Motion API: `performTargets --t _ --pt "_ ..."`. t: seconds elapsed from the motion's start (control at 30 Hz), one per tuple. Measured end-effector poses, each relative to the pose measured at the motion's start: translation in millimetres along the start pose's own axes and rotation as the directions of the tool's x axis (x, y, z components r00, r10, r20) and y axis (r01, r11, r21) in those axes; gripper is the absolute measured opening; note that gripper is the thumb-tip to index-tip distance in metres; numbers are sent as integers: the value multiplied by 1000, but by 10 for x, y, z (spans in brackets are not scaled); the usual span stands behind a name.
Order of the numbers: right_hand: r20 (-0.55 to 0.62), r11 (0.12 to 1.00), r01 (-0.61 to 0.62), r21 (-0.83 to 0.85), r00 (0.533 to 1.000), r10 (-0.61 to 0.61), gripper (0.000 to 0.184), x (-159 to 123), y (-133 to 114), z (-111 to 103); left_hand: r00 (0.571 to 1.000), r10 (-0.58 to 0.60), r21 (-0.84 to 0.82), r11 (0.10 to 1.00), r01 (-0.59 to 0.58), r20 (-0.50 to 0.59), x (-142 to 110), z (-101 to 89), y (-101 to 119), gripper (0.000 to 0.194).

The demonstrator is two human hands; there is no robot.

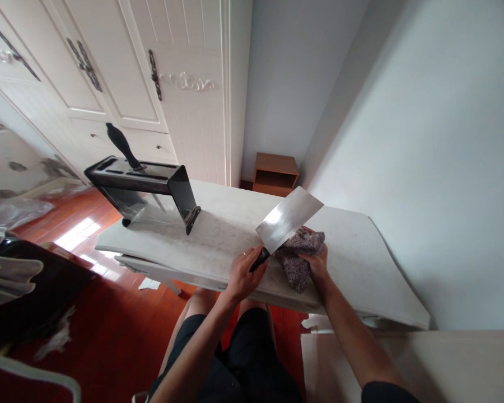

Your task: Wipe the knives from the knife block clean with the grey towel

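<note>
My left hand is wrapped round the black handle of a cleaver, whose broad shiny blade points up and to the right above the white table. In my right hand is a purple-grey cloth, bunched beside the lower edge of the blade; part of it hangs down toward the table's front edge. My right fingers are partly hidden behind the cloth. On the left of the table stands a black knife block with an open frame. One black-handled knife is upright in its slot.
The white table spans the space before my knees. Behind it are a white wardrobe and a small brown cabinet. A pale wall borders the right side. Dark furniture stands at the left on the red floor.
</note>
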State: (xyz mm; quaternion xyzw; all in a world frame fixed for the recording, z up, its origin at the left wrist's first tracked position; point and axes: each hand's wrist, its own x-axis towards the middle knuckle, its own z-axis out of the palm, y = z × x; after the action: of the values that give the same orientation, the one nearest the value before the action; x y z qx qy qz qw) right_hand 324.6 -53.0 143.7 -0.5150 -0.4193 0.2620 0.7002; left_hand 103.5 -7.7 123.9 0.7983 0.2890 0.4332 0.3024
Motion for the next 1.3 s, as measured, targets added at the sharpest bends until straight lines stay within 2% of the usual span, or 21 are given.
performTargets --t 0.27,0.43,0.63,0.87,1.17,1.3 --pt "-20 997 -22 -71 1000 20 69 -8 147 -67 999 29 53 998 -31 26 -20 10 -7 35" --pt "-10 996 -7 -90 1000 6 64 -29 140 -49 998 63 11 998 -63 26 -23 1 8 33" --pt "48 994 8 -109 999 -2 60 -81 90 7 998 -10 -88 996 16 62 0 -36 30 31" --pt "115 973 127 -190 988 -107 58 -112 74 25 998 -44 -151 987 50 47 19 -68 58 30" --pt "235 985 113 -129 969 -80 62 -130 -74 78 995 -93 -204 974 98 32 30 -81 31 32" --pt "234 982 138 -128 966 -106 60 -116 -102 112 986 -160 -239 957 165 44 31 -102 53 32"
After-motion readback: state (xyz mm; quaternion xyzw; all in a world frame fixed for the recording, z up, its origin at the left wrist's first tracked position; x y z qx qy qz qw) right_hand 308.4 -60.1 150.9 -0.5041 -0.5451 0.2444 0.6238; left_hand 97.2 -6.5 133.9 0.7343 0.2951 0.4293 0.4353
